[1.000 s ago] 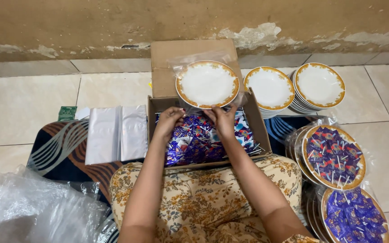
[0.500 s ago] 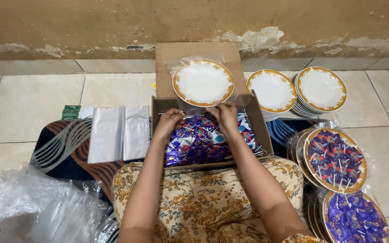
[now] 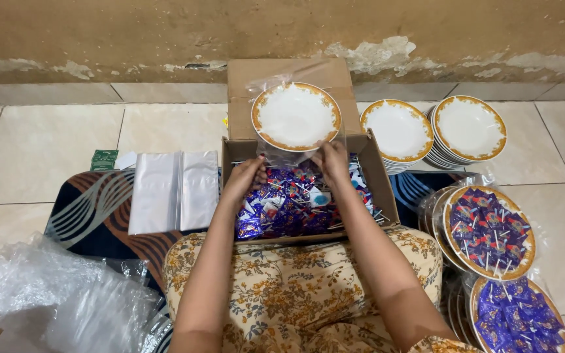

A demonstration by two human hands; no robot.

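Resting on the far rim of an open cardboard box, a white plate with a gold patterned edge is sitting inside a clear plastic bag, tilted up toward the camera. The right hand is pinching the loose bag just below the plate's lower edge, fingers closed on the plastic. The left hand is lying just beside it over the box, fingers curled narrowly; whether it is gripping the bag cannot be told.

The box is holding a heap of small purple and blue wrapped sweets under both hands, and its rear flap is standing up behind the plate. It is sitting against the person's lap, which a yellow floral cloth is covering.

To the left, a stack of clear flat bags is lying on a dark patterned mat, with a crumpled plastic sheet nearer the camera. To the right, two stacks of empty plates are standing on the tiled floor near the wall, and closer in, filled plates of sweets are lying wrapped in plastic.
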